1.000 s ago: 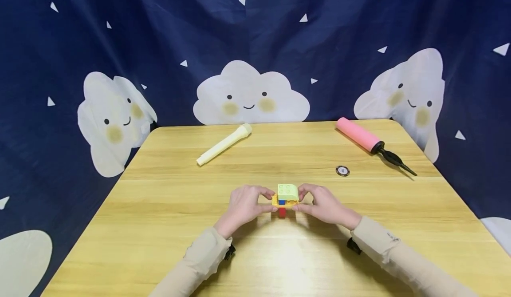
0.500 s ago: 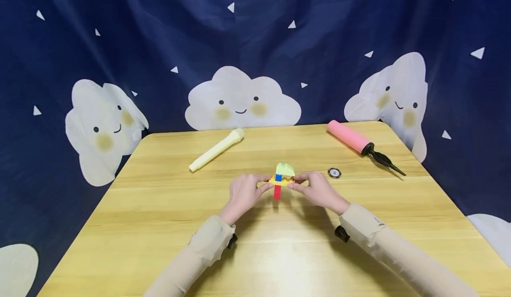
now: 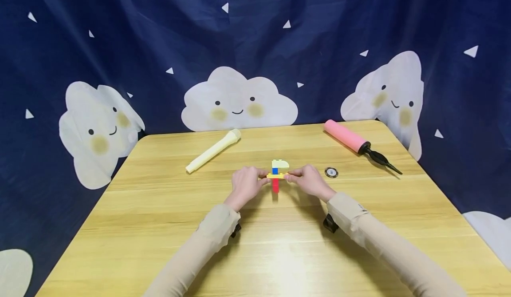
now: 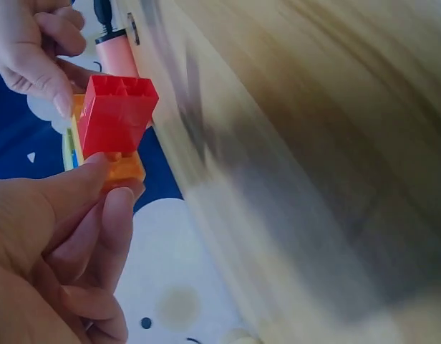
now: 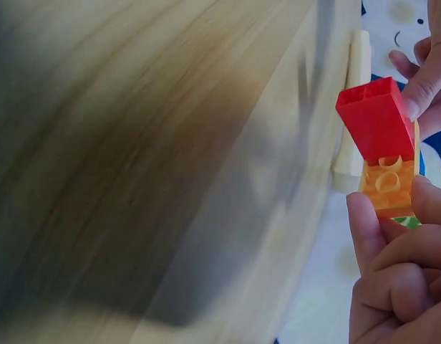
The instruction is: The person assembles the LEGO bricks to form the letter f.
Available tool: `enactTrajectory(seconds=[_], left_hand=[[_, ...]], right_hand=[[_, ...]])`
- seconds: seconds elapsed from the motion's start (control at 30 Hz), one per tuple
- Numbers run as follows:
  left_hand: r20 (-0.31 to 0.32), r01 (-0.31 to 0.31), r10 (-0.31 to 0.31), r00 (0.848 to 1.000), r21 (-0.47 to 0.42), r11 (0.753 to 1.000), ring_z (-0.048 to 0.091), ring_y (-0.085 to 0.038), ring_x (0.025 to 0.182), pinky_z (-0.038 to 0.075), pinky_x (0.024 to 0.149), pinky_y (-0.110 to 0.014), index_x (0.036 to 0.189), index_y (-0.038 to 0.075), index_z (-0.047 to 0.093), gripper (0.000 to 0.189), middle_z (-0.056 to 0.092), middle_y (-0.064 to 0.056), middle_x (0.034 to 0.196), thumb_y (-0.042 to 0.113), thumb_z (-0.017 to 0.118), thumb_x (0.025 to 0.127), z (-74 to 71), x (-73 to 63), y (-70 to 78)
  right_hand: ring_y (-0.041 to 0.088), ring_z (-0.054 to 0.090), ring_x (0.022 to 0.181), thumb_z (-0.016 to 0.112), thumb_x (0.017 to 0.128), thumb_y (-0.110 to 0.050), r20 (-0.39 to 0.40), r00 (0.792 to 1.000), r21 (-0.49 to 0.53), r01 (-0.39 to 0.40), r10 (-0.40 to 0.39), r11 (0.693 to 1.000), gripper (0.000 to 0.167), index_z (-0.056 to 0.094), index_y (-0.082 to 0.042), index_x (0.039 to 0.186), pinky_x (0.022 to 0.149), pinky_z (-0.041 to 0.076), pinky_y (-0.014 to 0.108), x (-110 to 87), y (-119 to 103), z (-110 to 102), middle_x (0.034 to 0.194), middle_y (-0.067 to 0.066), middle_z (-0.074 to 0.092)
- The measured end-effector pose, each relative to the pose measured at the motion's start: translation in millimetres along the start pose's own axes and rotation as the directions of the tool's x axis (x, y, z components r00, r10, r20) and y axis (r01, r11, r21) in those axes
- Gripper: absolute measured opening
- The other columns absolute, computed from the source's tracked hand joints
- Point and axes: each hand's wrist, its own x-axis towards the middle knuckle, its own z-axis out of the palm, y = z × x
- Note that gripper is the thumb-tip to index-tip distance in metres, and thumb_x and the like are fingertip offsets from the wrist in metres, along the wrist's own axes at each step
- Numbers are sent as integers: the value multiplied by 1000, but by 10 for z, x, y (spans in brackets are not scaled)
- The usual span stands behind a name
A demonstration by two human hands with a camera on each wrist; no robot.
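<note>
Both hands hold one small toy-brick build in the middle of the head view. It stacks a light green rounded brick, a blue brick, a yellow-orange plate and, lowest, a red brick. My left hand pinches the plate's left end between thumb and fingers. At the plate's right end, the right hand pinches likewise. The hollow underside of the red brick faces the left wrist camera, and the right wrist view shows the orange plate's underside. The build is held over the table.
A pale yellow microphone-shaped toy lies at the back left of the wooden table. Toward the back right lies a pink hand pump with a black nozzle. A poker chip lies right of the hands. A dark blue cloud-print curtain hangs behind.
Both hands have raised the brick build and moved it away from the body. It has tilted, so its green top now shows edge-on. The head view has shifted slightly.
</note>
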Motion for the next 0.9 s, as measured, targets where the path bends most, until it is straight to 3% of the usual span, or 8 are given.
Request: enactTrajectory(seconds=[0.1,0.17,0.3,0.37,0.47,0.53,0.73,0.9], left_hand=[[50,30,-28,998,-27,999,29,-6,47,21,42,-20,95,22,78,18,75,5,91,32,75,81,36,18,-19],[75,44,-42,996,-26,999,36,-7,49,26,44,-22,94,23,78,16,75,5,90,32,75,81,55,23,-30],[106,59,-59,993,2,998,45,-8,56,30,47,-25,91,25,78,13,75,7,86,33,74,82,101,45,-41],[120,66,-67,991,14,998,47,-8,59,31,47,-25,90,26,78,12,75,8,89,34,74,82,125,52,-41],[148,67,-70,987,26,997,49,-8,61,32,47,-26,87,26,79,10,75,7,91,34,73,83,164,60,-37],[164,64,-68,984,29,998,48,-9,61,32,46,-25,85,26,78,10,74,6,89,33,73,84,187,59,-35],[188,68,-71,980,21,997,43,-9,58,29,46,-24,83,25,78,9,73,7,85,32,72,85,221,48,-34],[193,81,-83,978,21,996,49,-8,62,31,48,-24,87,26,78,10,74,7,90,34,74,83,225,48,-39]], right_hand=[[21,64,90,64,92,-25,23,1000,10,-15,15,1000,29,72,-1,107,78,50,35,29,26,26,110,20,69],[17,63,75,64,92,-23,43,999,24,-31,30,999,26,72,-1,105,67,50,32,39,35,47,108,20,70],[8,37,48,63,92,-20,87,994,37,-73,69,997,24,72,-1,104,52,35,24,65,63,78,98,17,73],[9,34,46,62,92,-20,99,992,41,-86,82,995,23,73,-1,102,54,38,28,73,81,92,93,16,73],[10,42,52,61,93,-21,106,991,29,-90,87,996,24,74,-1,98,71,46,36,70,118,119,88,14,74],[10,41,51,61,93,-22,110,989,37,-105,100,994,24,74,-1,97,74,47,40,63,143,142,87,13,74],[8,35,44,61,94,-22,124,987,41,-106,100,994,25,74,0,96,64,43,32,48,191,169,83,11,73],[9,34,45,60,94,-23,130,987,29,-94,89,995,26,74,-1,97,60,40,30,56,192,146,84,11,74]])
